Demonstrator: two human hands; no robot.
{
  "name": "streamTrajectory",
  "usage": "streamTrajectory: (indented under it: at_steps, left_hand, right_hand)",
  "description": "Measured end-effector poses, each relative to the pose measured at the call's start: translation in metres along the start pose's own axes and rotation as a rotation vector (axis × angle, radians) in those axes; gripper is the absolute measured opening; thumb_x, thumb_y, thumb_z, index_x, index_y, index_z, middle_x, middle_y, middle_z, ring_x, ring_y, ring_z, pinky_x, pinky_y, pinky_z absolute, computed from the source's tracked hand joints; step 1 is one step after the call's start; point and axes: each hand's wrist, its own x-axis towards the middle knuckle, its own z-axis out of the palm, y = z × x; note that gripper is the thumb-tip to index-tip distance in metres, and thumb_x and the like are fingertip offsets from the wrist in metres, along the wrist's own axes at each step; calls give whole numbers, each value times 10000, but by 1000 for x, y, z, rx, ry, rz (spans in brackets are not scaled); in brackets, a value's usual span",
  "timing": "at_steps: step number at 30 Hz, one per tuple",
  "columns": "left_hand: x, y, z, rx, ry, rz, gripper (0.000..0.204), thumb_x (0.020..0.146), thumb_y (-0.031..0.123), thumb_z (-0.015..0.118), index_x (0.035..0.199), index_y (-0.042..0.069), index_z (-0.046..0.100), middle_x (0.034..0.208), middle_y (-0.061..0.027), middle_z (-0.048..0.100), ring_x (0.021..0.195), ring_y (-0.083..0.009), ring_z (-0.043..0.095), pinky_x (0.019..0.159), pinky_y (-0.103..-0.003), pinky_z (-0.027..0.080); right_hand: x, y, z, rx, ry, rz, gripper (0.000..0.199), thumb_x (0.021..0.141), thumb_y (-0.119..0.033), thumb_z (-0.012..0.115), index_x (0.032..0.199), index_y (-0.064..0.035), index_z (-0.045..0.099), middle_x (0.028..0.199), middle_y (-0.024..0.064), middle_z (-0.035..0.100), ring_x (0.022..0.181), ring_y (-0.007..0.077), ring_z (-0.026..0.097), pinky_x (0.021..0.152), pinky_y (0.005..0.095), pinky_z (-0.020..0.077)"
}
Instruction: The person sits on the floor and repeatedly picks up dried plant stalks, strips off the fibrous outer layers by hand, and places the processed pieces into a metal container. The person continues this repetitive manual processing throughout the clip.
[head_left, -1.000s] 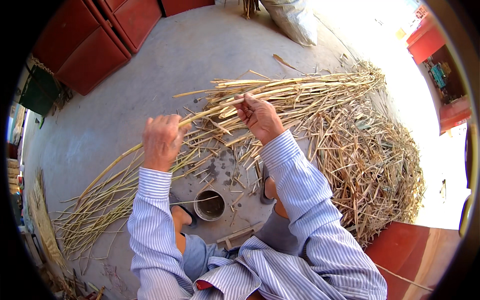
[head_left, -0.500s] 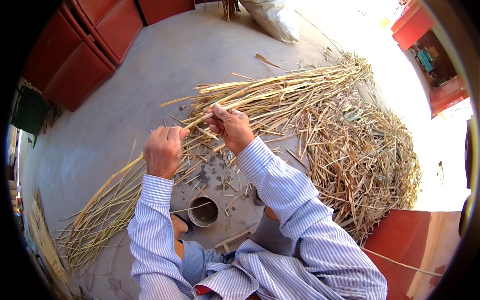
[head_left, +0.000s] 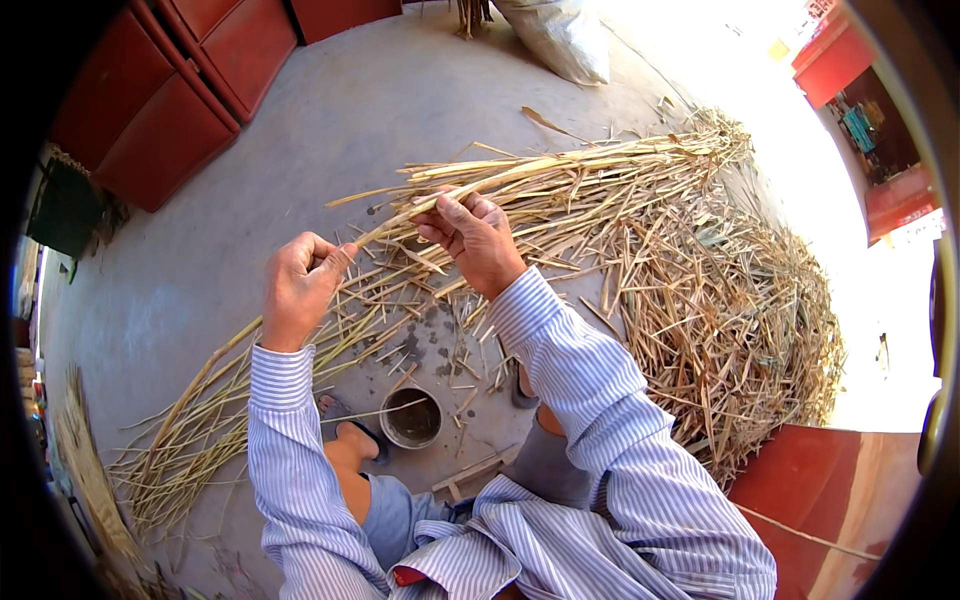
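A long pale-yellow dry stalk (head_left: 387,229) runs slantwise between my two hands, above the floor. My left hand (head_left: 301,289) is closed on it, thumb tip and fingers pressed to the stalk. Further up to the right, my right hand (head_left: 477,243) pinches the same stalk between thumb and fingers. The upper part crosses in front of a bundle of dry stalks (head_left: 590,160), so where it ends is hard to make out. Below my left hand, thin greenish stripped stalks (head_left: 190,450) lie fanned out on the floor.
A big heap of husks and broken leaves (head_left: 725,310) lies to the right. Between my feet stands a small metal bowl (head_left: 438,425) with a thin stick across its rim. Red cabinets (head_left: 150,120) are at far left, a white sack (head_left: 560,40) at the far side.
My left hand has slid down and left along the stalk, and my right hand has shifted slightly right and up. More of the stalk now shows between them.
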Motion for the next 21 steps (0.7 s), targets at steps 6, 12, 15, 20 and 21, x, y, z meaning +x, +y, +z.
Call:
streamTrajectory:
  at_steps: [6,12,15,20,21]
  left_hand:
    - [-6,-3,2,204,80,136,323,869,300,711,746,18,612,580,-88,597,504,-195,551,488,-334,410]
    - [-11,2,7,461,263,325,265,872,284,688,766,53,612,638,-117,607,570,-317,587,513,-408,421]
    - [-8,-2,6,501,313,319,244,864,264,696,767,56,613,645,-109,606,568,-307,587,513,-405,419]
    - [-13,7,-8,436,252,370,224,840,238,723,777,52,615,646,-107,604,549,-289,576,512,-396,416]
    - [-15,7,-9,442,229,380,222,837,234,725,779,50,616,645,-108,604,547,-286,574,512,-392,416]
  right_hand:
    - [4,7,0,-101,162,25,185,971,-236,602,998,-54,603,958,78,679,811,138,664,696,247,552]
    - [-6,1,4,-392,224,129,288,943,-370,638,855,-100,588,726,5,635,617,92,626,545,213,467]
    - [-9,-11,-5,-427,292,-131,243,978,-266,569,917,-32,571,753,72,655,624,121,635,543,236,496]
    - [12,-41,-50,84,613,99,206,1003,-200,529,1103,-19,537,1038,98,649,779,164,643,647,262,531]
    - [16,-43,-56,80,527,115,215,1006,-210,526,1100,-17,542,1030,101,654,801,170,639,672,269,537]
